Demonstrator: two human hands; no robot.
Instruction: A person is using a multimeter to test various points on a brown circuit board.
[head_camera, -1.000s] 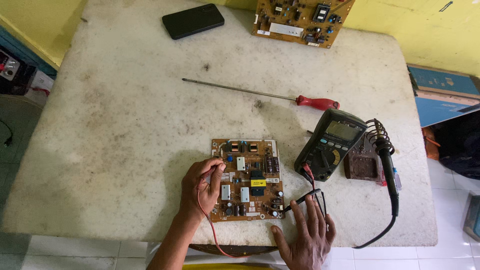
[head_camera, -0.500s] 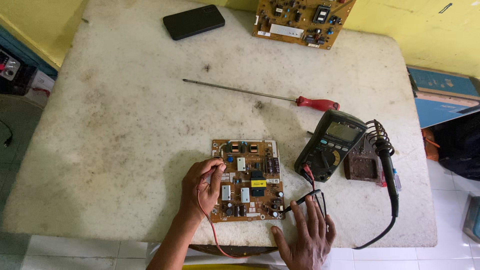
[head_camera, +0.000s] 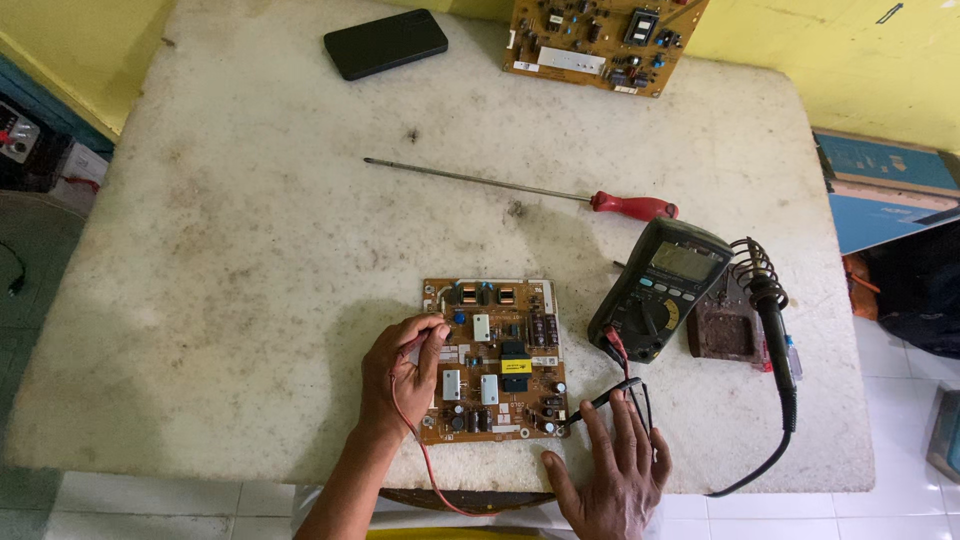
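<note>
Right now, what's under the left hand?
The left hand lies over the left edge of the brown circuit board, pinching a red probe lead. The probe tip and the components beneath the fingers are covered.

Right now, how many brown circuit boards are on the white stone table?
2. One small brown circuit board lies near the front edge under the left hand; one larger board sits at the far edge, partly cut off.

Multimeter (head_camera: 662, 303) right of circuit board (head_camera: 494, 358) (screwdriver (head_camera: 520, 189) behind)

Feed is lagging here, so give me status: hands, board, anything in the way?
Left hand pinches red probe on circuit board. Right hand flat on table, at black probe. Multimeter beside board; nothing blocking.
</note>
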